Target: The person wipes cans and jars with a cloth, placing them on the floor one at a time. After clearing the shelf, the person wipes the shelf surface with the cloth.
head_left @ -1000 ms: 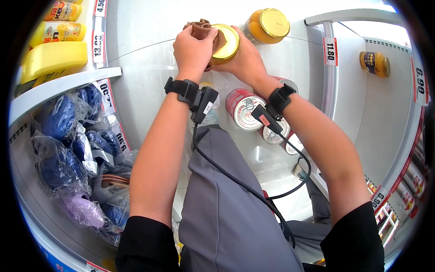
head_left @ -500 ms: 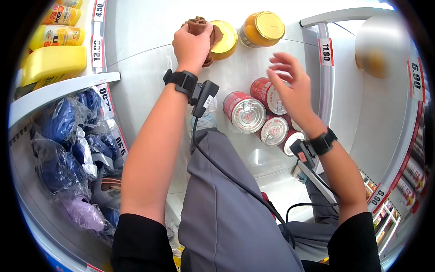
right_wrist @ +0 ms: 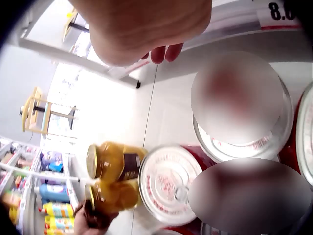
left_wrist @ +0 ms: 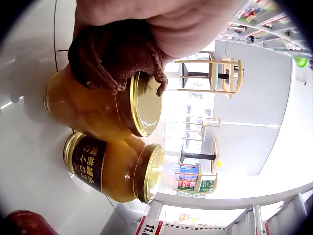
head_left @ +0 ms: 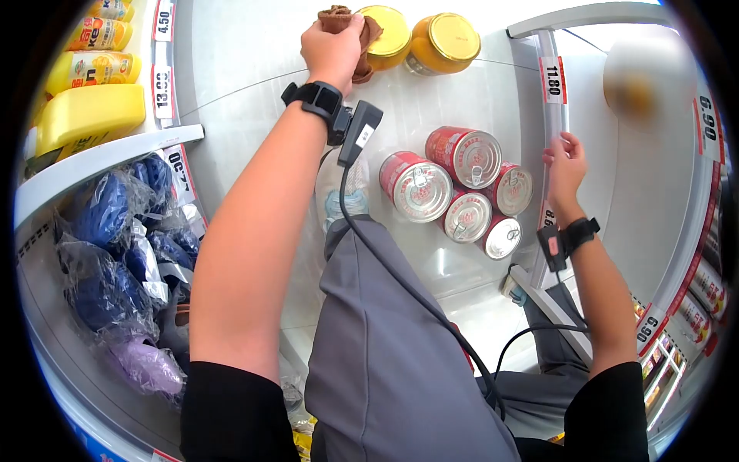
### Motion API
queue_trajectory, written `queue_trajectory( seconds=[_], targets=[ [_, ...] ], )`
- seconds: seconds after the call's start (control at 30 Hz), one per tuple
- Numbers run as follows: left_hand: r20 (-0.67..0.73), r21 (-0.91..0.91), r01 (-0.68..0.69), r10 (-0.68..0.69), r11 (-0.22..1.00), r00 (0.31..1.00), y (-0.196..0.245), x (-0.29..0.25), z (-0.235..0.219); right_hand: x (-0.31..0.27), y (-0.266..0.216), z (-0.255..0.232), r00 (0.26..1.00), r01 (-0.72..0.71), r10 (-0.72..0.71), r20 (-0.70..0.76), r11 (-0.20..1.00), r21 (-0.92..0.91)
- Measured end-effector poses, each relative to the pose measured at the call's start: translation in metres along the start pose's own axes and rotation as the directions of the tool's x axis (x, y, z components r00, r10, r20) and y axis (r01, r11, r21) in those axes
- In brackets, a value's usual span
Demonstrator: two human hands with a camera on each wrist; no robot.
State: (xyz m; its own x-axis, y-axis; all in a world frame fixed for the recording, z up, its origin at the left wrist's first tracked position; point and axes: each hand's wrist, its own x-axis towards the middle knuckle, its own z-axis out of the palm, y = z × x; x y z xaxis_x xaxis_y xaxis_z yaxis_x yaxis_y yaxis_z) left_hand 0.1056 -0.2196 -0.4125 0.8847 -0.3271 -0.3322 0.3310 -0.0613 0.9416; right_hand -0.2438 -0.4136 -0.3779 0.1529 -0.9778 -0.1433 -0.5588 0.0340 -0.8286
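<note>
1. Your right hand [head_left: 564,165] had come away from the jar [head_left: 383,32]. A second earlier it steadied that jar from the right side; half a second earlier it hung in the air with the fingers spread. At this moment it rested on the front rail of the shelf [head_left: 551,138], near the right end, fingers curled loosely over the edge.

2. Your left hand [head_left: 332,45] had stayed on the jar the whole time and kept the brown cloth [head_left: 339,19] bunched in its fingers, pressed against the jar's side and lid.

3. I judged from this that the wiping was being done one-handed, the jar no longer braced, so it could have slid under the cloth.

4. The jar stood at the back of the shelf, touching the second jar [head_left: 445,42] on its right. In the left wrist view the jar [left_wrist: 93,105] showed yellow-orange contents and a gold lid; the cloth [left_wrist: 115,56] covered part of its top.

5. The red cans [head_left: 450,189] sat grouped nearer the front edge, well apart from both jars.
</note>
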Motion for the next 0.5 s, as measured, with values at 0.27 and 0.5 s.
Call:
queue_trajectory(
  seconds=[0.27, 0.5],
  targets=[
    [0.03, -0.047, 0.065, -0.064, 0.997, 0.998, 0.003, 0.004, -0.001, 0.111, -0.001, -0.049, 0.919, -0.046, 0.037, -0.392, 0.999, -0.014],
    [0.06, 0.014, 0.113, -0.114, 0.993, 0.992, 0.006, 0.002, 0.002, 0.186, -0.012, -0.095, 0.859, -0.136, 0.004, -0.513, 0.966, -0.22]
  ],
)
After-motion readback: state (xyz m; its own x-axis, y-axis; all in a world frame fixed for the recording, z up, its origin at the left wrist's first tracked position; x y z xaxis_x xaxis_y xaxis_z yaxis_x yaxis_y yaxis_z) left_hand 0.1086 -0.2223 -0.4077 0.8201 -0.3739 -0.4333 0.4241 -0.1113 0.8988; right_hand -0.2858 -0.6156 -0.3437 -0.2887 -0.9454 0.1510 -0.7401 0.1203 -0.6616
